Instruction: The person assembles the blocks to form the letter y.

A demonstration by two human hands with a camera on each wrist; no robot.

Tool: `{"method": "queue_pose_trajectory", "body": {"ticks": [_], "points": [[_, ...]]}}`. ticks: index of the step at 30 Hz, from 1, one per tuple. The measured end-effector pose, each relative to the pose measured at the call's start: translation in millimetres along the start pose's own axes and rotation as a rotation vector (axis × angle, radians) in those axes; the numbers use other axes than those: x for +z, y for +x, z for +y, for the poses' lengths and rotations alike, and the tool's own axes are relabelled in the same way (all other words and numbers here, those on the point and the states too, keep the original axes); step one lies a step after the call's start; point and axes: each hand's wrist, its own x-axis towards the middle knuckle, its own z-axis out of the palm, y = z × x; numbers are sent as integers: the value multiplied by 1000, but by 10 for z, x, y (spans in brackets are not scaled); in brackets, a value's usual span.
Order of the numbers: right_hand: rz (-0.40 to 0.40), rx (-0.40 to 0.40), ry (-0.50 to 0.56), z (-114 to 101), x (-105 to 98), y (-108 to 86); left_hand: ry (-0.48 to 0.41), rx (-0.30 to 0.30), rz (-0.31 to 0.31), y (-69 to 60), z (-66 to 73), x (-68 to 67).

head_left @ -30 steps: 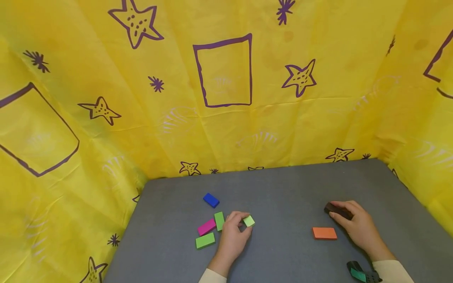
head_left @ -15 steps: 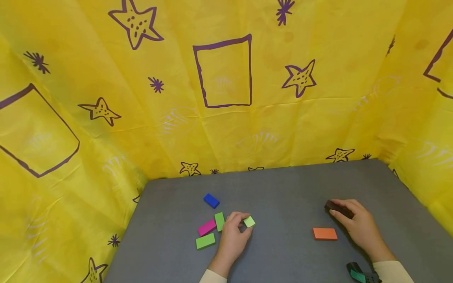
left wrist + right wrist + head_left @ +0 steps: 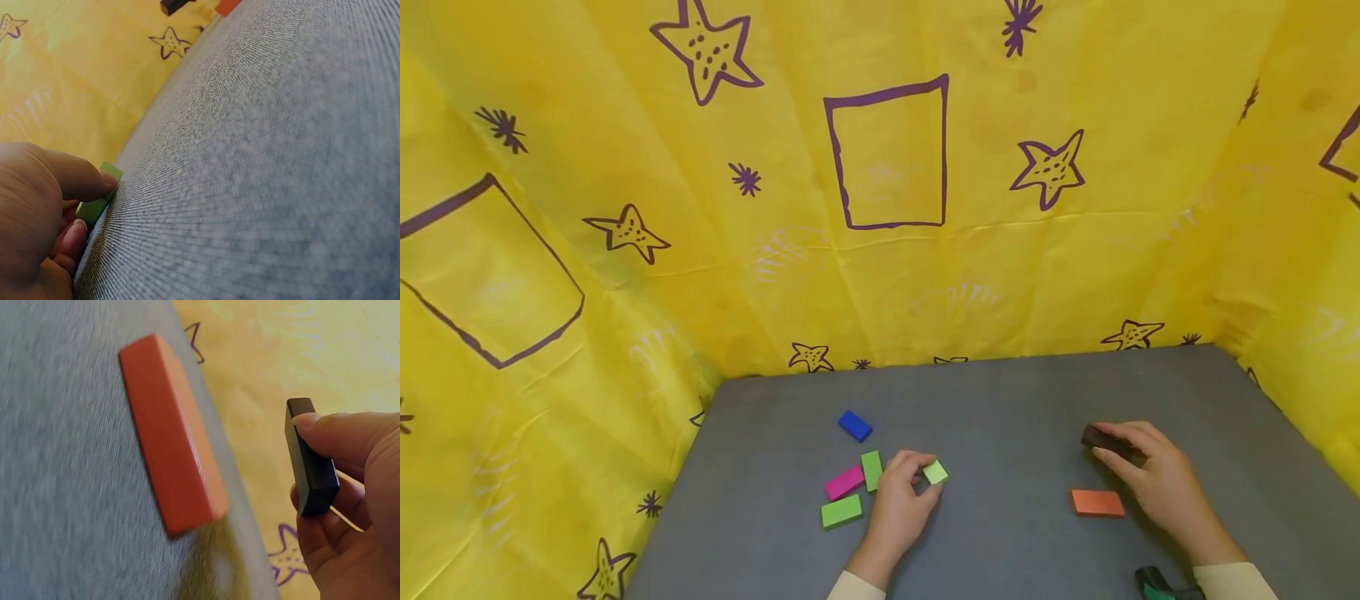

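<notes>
My left hand [image 3: 901, 500] pinches a light green block [image 3: 935, 472] between thumb and fingers, close over the grey table; in the left wrist view the green block [image 3: 99, 195] is partly hidden by the fingers. On the right, my right hand [image 3: 1161, 483] grips a black block [image 3: 1105, 442] by its sides; the right wrist view shows this black block [image 3: 310, 464] between thumb and fingertips, apart from the table. An orange block [image 3: 1097, 503] lies flat just left of the right hand, and it looms large as the orange block [image 3: 169, 437] in the right wrist view.
Beside the left hand lie two green blocks [image 3: 842, 512] and a magenta block [image 3: 846, 482], with a blue block [image 3: 855, 426] farther back. A black and green strap-like thing [image 3: 1157, 585] is at the front right. Yellow patterned cloth [image 3: 887, 292] surrounds the grey table [image 3: 1000, 417].
The right hand has shifted slightly left relative to the orange block, carrying the black block. The left hand keeps its hold with barely any movement. The whole head view has shifted a little.
</notes>
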Motion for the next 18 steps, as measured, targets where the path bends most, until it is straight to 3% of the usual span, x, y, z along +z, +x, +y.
{"method": "queue_pose_trajectory", "body": {"ticks": [4, 11, 18], "points": [[3, -38, 8, -87, 28, 27, 3, -31, -13, 1, 16, 8], [-26, -93, 17, -230, 94, 129, 11, -4, -3, -15, 5, 1], [-75, -157, 16, -389, 197, 216, 3, -25, -15, -6, 26, -4]]}}
